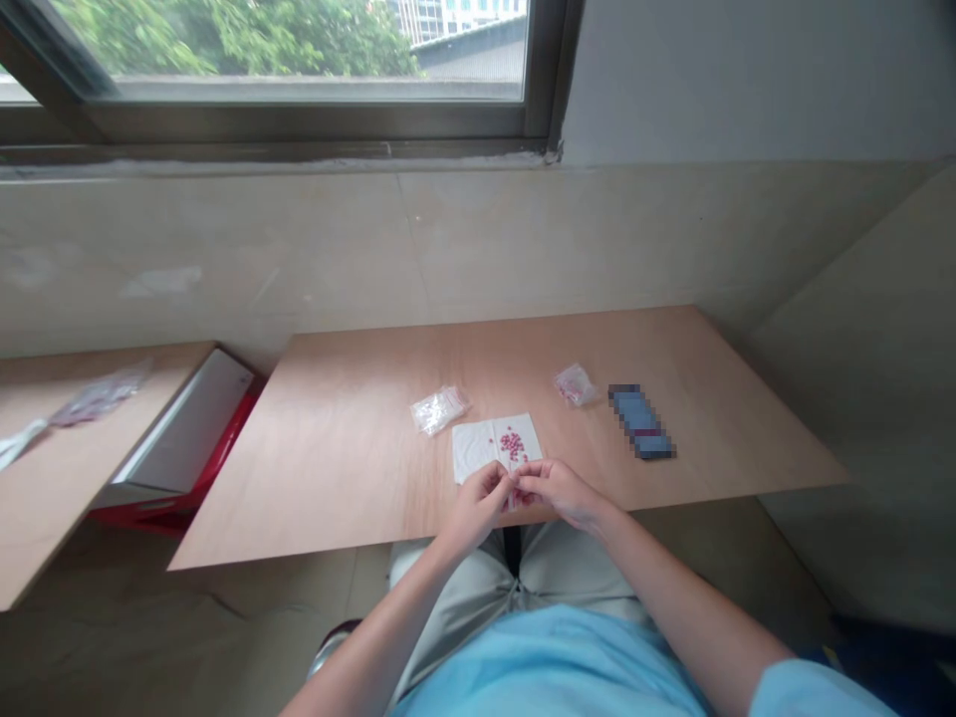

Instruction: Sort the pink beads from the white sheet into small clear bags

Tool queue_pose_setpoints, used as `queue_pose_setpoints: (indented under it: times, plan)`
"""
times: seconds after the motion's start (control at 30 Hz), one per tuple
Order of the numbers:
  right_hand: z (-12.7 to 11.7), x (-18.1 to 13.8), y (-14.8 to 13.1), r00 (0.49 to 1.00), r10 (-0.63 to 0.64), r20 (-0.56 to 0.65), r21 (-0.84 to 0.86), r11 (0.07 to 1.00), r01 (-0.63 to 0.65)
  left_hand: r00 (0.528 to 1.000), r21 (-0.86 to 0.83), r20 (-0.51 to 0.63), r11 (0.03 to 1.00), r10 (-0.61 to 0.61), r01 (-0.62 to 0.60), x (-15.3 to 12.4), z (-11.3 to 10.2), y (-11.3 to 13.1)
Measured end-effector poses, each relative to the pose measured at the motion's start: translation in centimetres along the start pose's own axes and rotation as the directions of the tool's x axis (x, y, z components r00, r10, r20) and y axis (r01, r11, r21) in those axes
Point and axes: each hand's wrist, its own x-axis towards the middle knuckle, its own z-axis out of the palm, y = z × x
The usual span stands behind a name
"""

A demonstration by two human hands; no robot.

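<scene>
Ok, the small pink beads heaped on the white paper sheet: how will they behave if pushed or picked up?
The small pink beads look rounded, so they'd likely roll when nudged. They seem loosely heaped on the white paper sheet, so a push would probably scatter them. They're tiny beside the right hand, so they're probably light and fiddly to pinch.

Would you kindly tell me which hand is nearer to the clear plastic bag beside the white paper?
Left. The left hand is below and slightly right of the clear plastic bag; the right hand is farther right.
</scene>
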Motion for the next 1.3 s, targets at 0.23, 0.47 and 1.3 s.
queue_pose_setpoints:
  times: [0.23, 0.47, 1.3]
  plan:
    - [0.2, -0.3, -0.6, 0.998, -0.046, 0.044, -0.021, 0.999, 0.047, 1.000, 0.005, -0.004, 1.000, -0.005, 0.005, -0.2, 0.1, 0.7]
    - [0.5, -0.4, -0.5, 0.995, -0.092, 0.038, -0.072, 0.993, 0.095, 1.000, 0.016, 0.025, 1.000, 0.001, -0.002, -0.3, 0.2, 0.7]
    - [-0.1, -0.1, -0.3, 0.994, -0.092, 0.063, -0.119, 0.988, 0.099, 0.997, 0.000, 0.071, 1.000, 0.022, -0.022, -0.5, 0.5, 1.2]
